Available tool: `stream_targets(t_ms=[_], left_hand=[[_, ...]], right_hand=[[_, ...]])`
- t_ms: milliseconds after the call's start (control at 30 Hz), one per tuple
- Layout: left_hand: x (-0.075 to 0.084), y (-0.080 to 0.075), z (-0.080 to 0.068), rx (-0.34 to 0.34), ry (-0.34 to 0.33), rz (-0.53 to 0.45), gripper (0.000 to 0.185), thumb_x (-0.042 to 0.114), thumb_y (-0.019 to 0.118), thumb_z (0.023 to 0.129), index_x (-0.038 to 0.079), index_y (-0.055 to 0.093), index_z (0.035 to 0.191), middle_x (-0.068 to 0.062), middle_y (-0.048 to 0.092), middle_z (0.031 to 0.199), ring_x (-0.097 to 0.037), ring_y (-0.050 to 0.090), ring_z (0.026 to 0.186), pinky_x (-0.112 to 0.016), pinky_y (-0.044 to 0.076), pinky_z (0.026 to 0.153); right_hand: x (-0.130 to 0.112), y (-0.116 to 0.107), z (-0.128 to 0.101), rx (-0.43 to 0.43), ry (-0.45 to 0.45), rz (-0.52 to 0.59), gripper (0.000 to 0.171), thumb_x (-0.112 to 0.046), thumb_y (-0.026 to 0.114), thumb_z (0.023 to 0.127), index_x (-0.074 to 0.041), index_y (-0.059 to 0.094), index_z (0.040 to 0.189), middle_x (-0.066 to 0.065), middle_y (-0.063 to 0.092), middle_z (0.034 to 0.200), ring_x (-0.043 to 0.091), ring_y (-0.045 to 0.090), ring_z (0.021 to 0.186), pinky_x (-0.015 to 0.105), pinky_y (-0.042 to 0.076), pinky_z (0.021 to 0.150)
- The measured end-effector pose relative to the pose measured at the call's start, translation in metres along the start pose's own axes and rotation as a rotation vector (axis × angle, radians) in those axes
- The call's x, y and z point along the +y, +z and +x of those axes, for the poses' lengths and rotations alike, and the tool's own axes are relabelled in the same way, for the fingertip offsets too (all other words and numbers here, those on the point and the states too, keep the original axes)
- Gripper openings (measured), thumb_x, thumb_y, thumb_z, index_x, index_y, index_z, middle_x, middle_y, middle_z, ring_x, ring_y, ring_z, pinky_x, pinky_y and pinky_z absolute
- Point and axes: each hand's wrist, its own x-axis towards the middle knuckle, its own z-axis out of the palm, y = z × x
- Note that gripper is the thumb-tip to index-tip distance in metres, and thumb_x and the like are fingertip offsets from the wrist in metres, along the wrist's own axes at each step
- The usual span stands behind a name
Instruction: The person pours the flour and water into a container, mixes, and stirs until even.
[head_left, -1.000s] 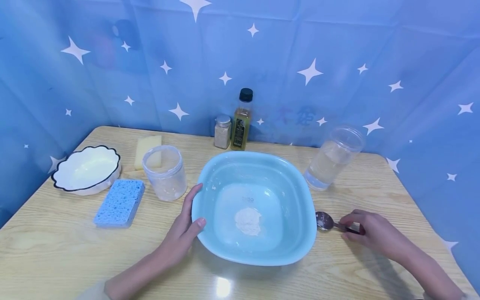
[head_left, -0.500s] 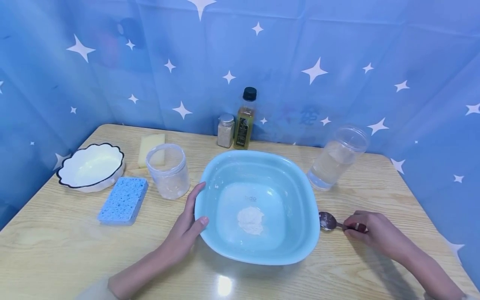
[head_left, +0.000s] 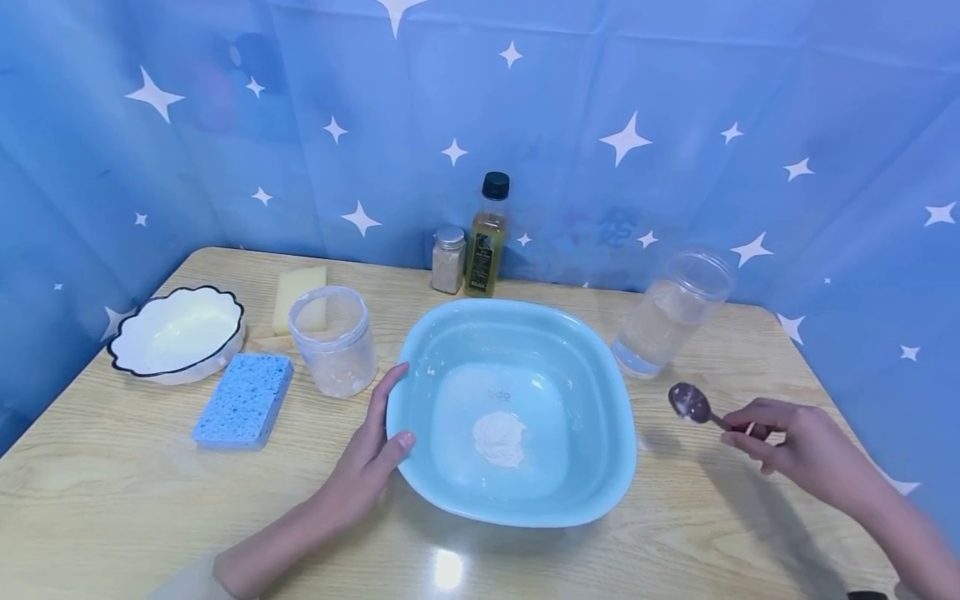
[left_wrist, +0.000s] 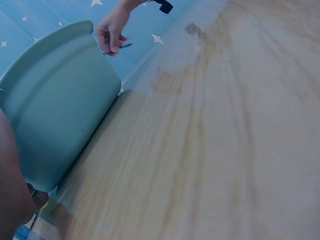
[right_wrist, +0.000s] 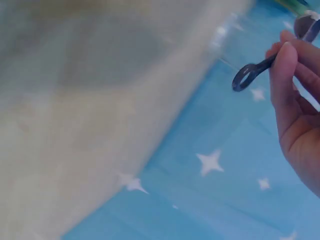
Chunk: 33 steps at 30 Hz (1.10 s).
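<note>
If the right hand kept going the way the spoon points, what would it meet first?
Probably the clear water jar: the right hand holds the spoon raised, its bowl aimed up-left toward the jar's base. Depth is unclear, so it might pass in front.

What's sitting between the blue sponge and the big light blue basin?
In the head view, a clear plastic jar stands between the blue sponge and the basin, just behind the left hand resting on the basin's rim.

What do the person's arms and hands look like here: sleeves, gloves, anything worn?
Both hands are bare, with no gloves. The left hand shows a bare forearm ending in a pale, light-coloured sleeve edge at the frame bottom. The right hand also has a bare forearm; a dark strap-like object sits at that wrist in the left wrist view.
</note>
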Motion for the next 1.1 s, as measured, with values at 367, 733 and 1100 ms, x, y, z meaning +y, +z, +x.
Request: stream_targets(t_ms=[367,733,1100], left_hand=[[0.001,-0.001,-0.002,0.003,-0.024,0.018,0.064,0.011,0.042,0.096,0.031,0.01,0.148,-0.005,0.012,0.153,-0.031,0.033,0.13,-0.033,0.043,0.094],[0.001,-0.001,0.0,-0.003,-0.022,0.011,0.065,0.01,0.042,0.096,0.031,0.01,0.148,-0.006,0.013,0.153,-0.032,0.033,0.13,-0.034,0.044,0.093],[0.001,0.0,-0.001,-0.002,-0.034,0.005,0.064,0.011,0.042,0.096,0.031,0.01,0.148,-0.005,0.012,0.153,-0.032,0.031,0.131,-0.036,0.044,0.094]], right_hand=[[-0.056,-0.032,0.048,0.029,-0.079,-0.077,0.023,0.002,0.075,0.071,-0.012,0.072,0.089,-0.016,0.056,0.071,-0.001,0.047,0.052,0.01,0.042,0.044],[-0.117,-0.009,0.111,-0.259,-0.151,-0.153,0.013,-0.007,0.077,0.073,-0.015,0.074,0.084,-0.016,0.056,0.073,-0.002,0.044,0.056,0.018,0.04,0.046],[-0.137,0.032,0.143,-0.463,-0.099,-0.246,0.008,-0.013,0.076,0.075,-0.017,0.07,0.074,-0.013,0.056,0.063,0.006,0.049,0.059,0.023,0.044,0.053]])
